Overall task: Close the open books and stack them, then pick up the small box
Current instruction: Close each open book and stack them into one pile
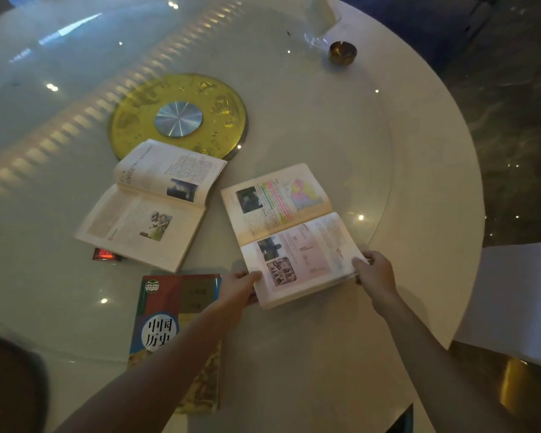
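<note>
Two books lie open on the round white table (341,339). The right open book (289,226) shows coloured pages and a map; my left hand (236,292) grips its near left corner and my right hand (374,271) grips its near right corner. The left open book (147,207) lies flat, untouched. A small red box (105,254) peeks out from under its near left edge, mostly hidden. A closed book (166,326) with a red and blue cover lies near me, partly under my left forearm.
A glass turntable covers the table's middle, with a gold disc (222,114) at its hub. A brass ashtray (342,53) and a glass with a white napkin (320,17) stand at the far right. A white chair back (519,295) is at the right.
</note>
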### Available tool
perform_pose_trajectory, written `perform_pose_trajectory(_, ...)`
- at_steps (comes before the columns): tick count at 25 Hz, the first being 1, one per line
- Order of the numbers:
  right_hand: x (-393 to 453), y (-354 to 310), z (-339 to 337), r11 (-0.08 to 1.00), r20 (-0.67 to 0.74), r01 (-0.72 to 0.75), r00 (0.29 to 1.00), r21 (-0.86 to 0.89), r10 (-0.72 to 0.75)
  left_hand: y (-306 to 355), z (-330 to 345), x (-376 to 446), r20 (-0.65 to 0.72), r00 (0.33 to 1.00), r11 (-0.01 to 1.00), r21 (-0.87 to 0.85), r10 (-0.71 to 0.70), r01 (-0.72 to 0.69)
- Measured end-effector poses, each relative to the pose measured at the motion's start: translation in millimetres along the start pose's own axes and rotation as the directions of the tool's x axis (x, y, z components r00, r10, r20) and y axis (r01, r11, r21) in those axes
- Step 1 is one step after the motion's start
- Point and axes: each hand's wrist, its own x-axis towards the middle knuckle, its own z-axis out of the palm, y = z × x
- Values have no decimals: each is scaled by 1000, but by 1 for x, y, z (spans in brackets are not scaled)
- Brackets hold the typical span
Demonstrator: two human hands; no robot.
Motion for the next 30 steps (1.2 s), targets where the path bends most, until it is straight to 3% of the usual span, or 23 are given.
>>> perform_pose_trajectory(6, -45, -8, -27, 891, 139, -11, 988, 454, -59, -5, -34, -37, 11, 1000, 993, -117, 25, -23)
perform_pose_trajectory(10, -36, -41, -19, 825, 223, -64, 972, 562, -77, 4, -44, -27, 57, 997, 970, -241, 54, -39)
perform_pose_trajectory(13, -17, -60, -7, 839, 323, -97, 941, 536, -98, 16, -40, -14, 83, 996, 955, -298, 31, -5)
perform_pose_trajectory(16, 0, -74, 13, 928, 347, -27, 931, 371, -111, 28, -35, -5, 83, 996, 964, -267, 18, 5)
perform_pose_trajectory(20, 18, -83, 43, 994, 340, 55, 937, 98, -85, 23, -27, 1, 115, 976, 978, 79, 183, -192)
perform_pose_trajectory(22, 21, -78, 50, 998, 278, 60, 959, -10, -54, 11, -20, 7, 144, 947, 869, 377, 287, -321)
perform_pose_trajectory(24, 19, -62, 49, 981, 142, 62, 989, -182, -36, 0, -14, 14, 213, 889, 621, 649, 406, -439)
perform_pose_trajectory(26, 13, -41, 44, 958, 55, 7, 998, -288, 9, -8, -6, 13, 315, 833, 401, 762, 455, -508)
perform_pose_trajectory(30, -3, -18, 42, 978, 86, -121, 987, -169, 137, -19, 10, 10, 340, 849, 329, 812, 405, -482)
